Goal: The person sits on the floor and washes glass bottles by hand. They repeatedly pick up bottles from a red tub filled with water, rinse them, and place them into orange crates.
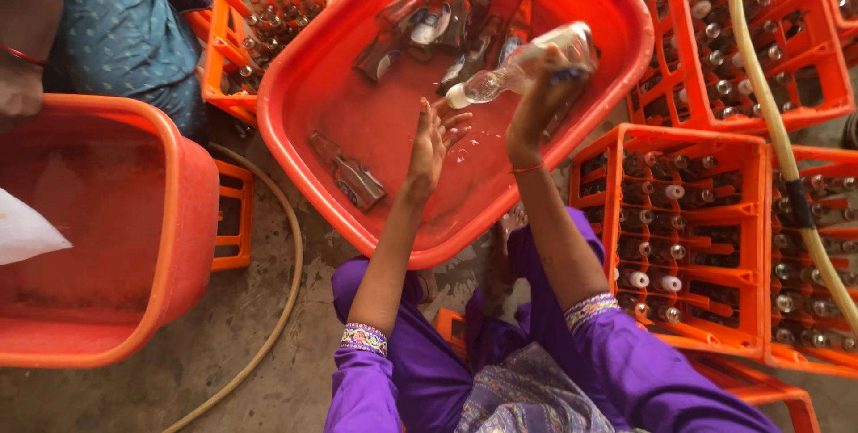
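A clear glass bottle with a white cap (523, 67) is held in the right hand (536, 98), tilted with its capped neck pointing down and to the left above the large red plastic tub of water (304, 120). The fingers of the right hand are wrapped tight around the bottle's body. The left hand (431, 140) is held just below the capped neck, its fingers spread and gripping nothing; whether it touches the cap cannot be told.

The bottle is judged to be stiff, fragile and, being wet, slippery; it is probably light if empty. It is best taken around the middle of the body, as it is now, with the neck steadied by the other hand.

More bottles, brown and clear (447, 17), lie half under the water at the far side of the tub, and a single dark bottle (350, 176) lies nearer the left rim. Pale labels are seen on some as small light patches; their print is too small to make out. Orange plastic crates (679, 236) stand to the right, their compartments filled with upright capped bottles. A second orange tub (179, 218) stands at the left, and a pale hose (769, 102) runs across the crates.
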